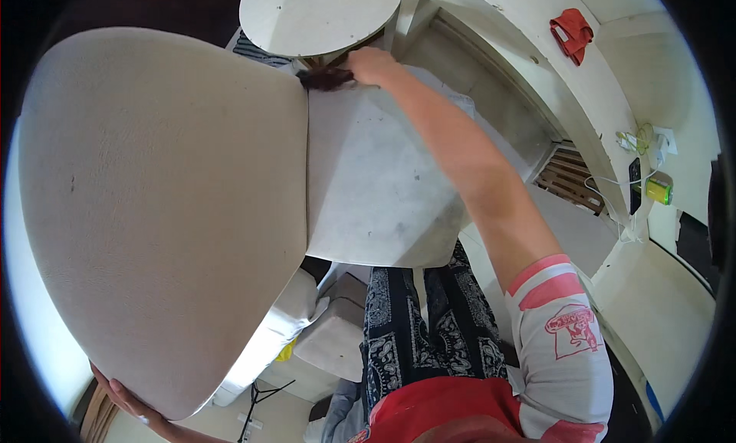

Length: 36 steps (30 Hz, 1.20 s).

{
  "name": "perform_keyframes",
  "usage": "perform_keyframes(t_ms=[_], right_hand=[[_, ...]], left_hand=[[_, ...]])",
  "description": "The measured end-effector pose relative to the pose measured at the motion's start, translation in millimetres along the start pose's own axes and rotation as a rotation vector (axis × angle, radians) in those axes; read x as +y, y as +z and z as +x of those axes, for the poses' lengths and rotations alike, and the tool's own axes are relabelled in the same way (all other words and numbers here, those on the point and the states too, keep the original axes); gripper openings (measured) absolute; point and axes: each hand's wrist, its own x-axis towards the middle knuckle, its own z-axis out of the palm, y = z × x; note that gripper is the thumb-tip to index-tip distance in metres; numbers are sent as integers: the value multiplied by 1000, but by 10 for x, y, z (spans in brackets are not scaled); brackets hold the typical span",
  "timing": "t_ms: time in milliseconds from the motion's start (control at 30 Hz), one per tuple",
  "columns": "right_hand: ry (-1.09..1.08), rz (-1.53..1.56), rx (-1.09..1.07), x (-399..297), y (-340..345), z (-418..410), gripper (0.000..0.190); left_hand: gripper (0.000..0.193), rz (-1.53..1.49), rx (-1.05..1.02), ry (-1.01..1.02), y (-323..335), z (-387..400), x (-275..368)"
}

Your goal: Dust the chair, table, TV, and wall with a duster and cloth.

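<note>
A pale upholstered chair stands before me, its broad backrest [167, 213] filling the left side and its seat [385, 173] in the middle. Several small dark marks dot the seat. Near the seat's far edge, my right hand [371, 66] holds a dark, reddish-brown bristly brush [328, 78]. The brush is blurred and lies close to where the seat meets the backrest. At the lower left, my left hand [135, 405] grips the backrest's rim, with part of the hand hidden behind it.
Beyond the seat is a round white stool top [322, 15]. A white ledge along the right carries a red cloth [572, 35], a phone [635, 185], a yellow-green can [659, 191] and white cables [609, 181]. Another pale upholstered seat [333, 345] stands below, by my legs.
</note>
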Motion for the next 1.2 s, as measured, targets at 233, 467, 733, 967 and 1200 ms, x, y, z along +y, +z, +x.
perform_keyframes(t_ms=[233,467,733,967,1200], right_hand=[[388,-650,-180,1637,-237,-566,34],[189,-369,-64,1208,-251,-577,27],[492,-708,-248,3072,319,-1727,35],[280,-420,-280,3099,1305,-4291,26],[854,15,-54,1374,1750,-6318,17]], left_hand=[[96,1,47,33,70,-52,97],[104,36,86,-49,106,-102,341],[97,-33,59,-9,197,-93,561],[81,-116,-30,-31,236,-88,595],[57,-264,-82,14,-217,-301,890]])
